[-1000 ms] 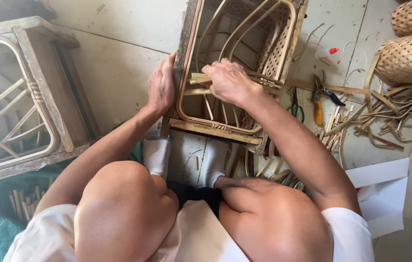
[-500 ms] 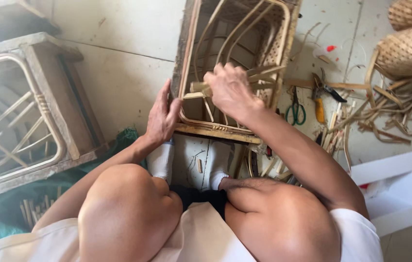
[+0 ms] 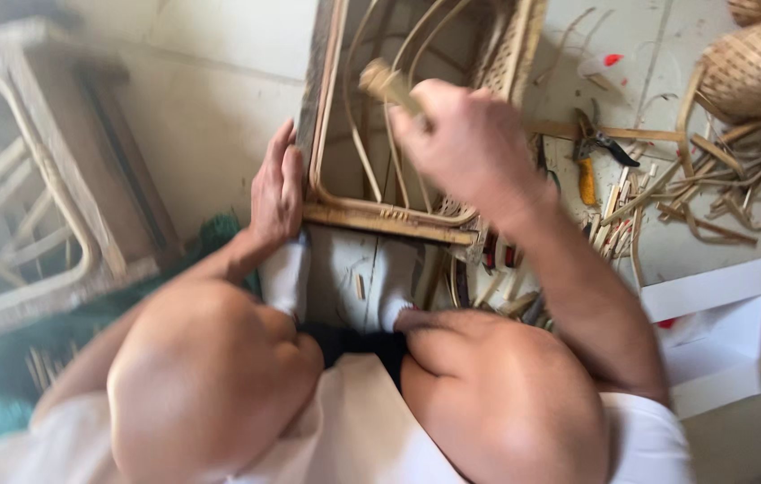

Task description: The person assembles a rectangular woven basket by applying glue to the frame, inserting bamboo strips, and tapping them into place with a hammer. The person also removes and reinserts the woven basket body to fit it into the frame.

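A rattan chair frame (image 3: 389, 220) with curved cane ribs lies on the concrete floor in front of my knees. My left hand (image 3: 276, 186) grips the frame's left edge near its lower corner. My right hand (image 3: 465, 143) is raised over the frame's middle, blurred, closed around a short pale wooden handle (image 3: 387, 82) that sticks out up and to the left. What is at the handle's other end is hidden in my fist.
A second rattan frame (image 3: 57, 206) lies at the left. Yellow-handled pliers (image 3: 588, 161), cane strips (image 3: 721, 188) and offcuts litter the floor at the right. A woven basket (image 3: 757, 63) sits top right. White cardboard (image 3: 712, 332) lies by my right thigh.
My right hand has lifted off the frame's crossbar, now holding up the wooden handle. My left hand slid down the frame's left edge toward the corner. The camera view shifted closer.
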